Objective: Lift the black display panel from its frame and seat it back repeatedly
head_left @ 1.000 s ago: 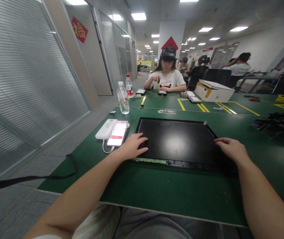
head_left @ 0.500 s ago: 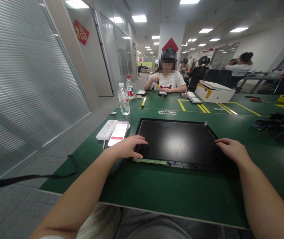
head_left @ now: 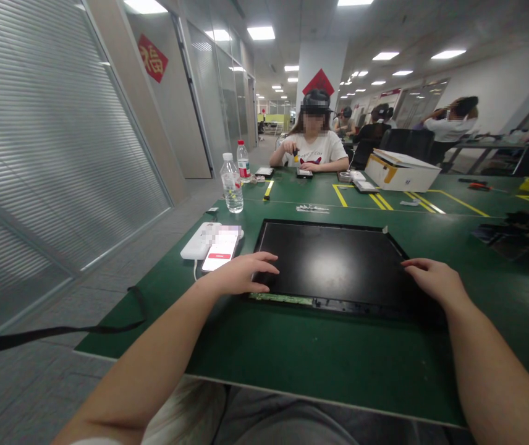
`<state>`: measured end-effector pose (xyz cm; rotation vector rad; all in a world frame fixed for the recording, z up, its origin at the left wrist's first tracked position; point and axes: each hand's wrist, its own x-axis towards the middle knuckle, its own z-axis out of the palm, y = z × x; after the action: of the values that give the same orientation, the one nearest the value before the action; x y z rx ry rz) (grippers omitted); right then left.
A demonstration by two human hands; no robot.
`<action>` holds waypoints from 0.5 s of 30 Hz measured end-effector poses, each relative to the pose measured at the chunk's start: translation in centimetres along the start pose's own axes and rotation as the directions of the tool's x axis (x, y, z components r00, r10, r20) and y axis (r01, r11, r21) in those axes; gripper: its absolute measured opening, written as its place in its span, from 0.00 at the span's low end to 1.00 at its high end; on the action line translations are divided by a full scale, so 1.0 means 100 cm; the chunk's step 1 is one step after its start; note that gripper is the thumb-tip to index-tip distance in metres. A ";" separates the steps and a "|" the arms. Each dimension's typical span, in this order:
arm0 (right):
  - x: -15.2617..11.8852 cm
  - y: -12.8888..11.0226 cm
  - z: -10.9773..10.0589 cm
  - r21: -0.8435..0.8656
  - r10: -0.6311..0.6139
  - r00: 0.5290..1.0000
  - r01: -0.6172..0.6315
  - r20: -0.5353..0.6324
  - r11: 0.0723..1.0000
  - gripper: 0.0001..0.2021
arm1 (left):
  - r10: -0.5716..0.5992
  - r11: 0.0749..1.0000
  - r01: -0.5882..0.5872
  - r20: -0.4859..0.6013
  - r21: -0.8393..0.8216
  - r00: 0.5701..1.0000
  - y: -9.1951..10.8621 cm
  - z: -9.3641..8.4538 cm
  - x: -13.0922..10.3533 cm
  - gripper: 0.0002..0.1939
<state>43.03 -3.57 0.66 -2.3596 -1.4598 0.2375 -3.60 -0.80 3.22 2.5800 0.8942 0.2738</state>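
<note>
A flat black screen panel [head_left: 324, 253] in a dark frame lies on the green table. A green circuit strip [head_left: 280, 299] shows along its near edge, at the left. My left hand [head_left: 246, 272] reaches over the panel's left edge with fingers and thumb spread apart, holding nothing visible. On the opposite side, my right hand [head_left: 431, 278] has its fingertips together at the frame's right edge, closed on it. Its lower fingers are hard to make out against the dark frame.
Left of the panel are a lit phone [head_left: 220, 250], a white device with a cable [head_left: 199, 240] and a water bottle [head_left: 232, 188]. Dark parts [head_left: 524, 232] are piled at the right. Across the table sits a person [head_left: 313, 148], near a white box [head_left: 403, 172].
Both hands keep their places on the panel. The whole view has shifted very slightly; nothing has been picked up or let go.
</note>
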 end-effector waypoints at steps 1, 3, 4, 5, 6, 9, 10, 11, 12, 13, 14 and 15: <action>-0.001 -0.001 -0.001 -0.008 0.007 1.000 -0.007 0.008 1.000 0.18 | 0.002 1.000 -0.002 0.002 0.000 1.000 0.000 0.000 0.000 0.23; -0.002 -0.003 -0.003 -0.020 0.019 1.000 -0.018 0.019 1.000 0.19 | 0.005 1.000 -0.005 0.000 -0.003 1.000 -0.001 0.001 0.000 0.22; -0.002 -0.004 -0.003 -0.023 0.022 0.999 -0.022 0.023 1.000 0.19 | 0.008 1.000 -0.008 -0.002 -0.003 1.000 -0.001 0.001 0.000 0.22; -0.003 -0.005 -0.004 -0.023 0.023 0.999 -0.023 0.027 0.999 0.19 | 0.012 1.000 -0.012 -0.004 -0.002 1.000 -0.001 0.001 0.000 0.21; -0.003 -0.006 -0.004 -0.023 0.025 0.999 -0.024 0.029 0.999 0.19 | 0.016 1.000 -0.016 -0.003 -0.001 1.000 -0.001 0.001 0.000 0.21; -0.003 -0.006 -0.004 -0.022 0.034 0.999 -0.033 0.029 0.999 0.18 | 0.019 1.000 -0.019 0.005 0.005 1.000 -0.001 0.002 0.000 0.20; -0.003 -0.005 -0.004 -0.024 0.035 0.999 -0.034 0.029 0.999 0.18 | 0.020 1.000 -0.020 0.006 0.007 1.000 0.000 0.002 0.001 0.20; -0.002 -0.005 -0.003 -0.027 0.032 0.999 -0.031 0.029 0.999 0.18 | 0.020 1.000 -0.020 0.005 0.010 1.000 0.000 0.002 0.001 0.20; -0.001 -0.003 -0.002 -0.030 0.025 0.999 -0.024 0.027 0.999 0.18 | 0.019 1.000 -0.019 0.003 0.013 1.000 0.000 0.002 0.001 0.19; -0.001 -0.002 -0.001 -0.032 0.016 1.000 -0.015 0.023 0.999 0.18 | 0.018 1.000 -0.018 0.000 0.016 1.000 0.000 0.002 0.001 0.19; 0.000 -0.001 0.000 -0.031 0.006 1.000 -0.005 0.016 1.000 0.18 | 0.015 1.000 -0.015 -0.004 0.018 1.000 -0.001 0.003 0.001 0.19; 0.001 0.000 0.001 -0.026 -0.003 1.000 0.003 0.005 1.000 0.18 | 0.011 1.000 -0.011 -0.011 0.019 1.000 -0.001 0.003 0.001 0.20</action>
<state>43.08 -3.50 0.56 -2.3786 -1.4776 0.2257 -3.46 -0.73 2.92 2.6040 0.8912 0.2838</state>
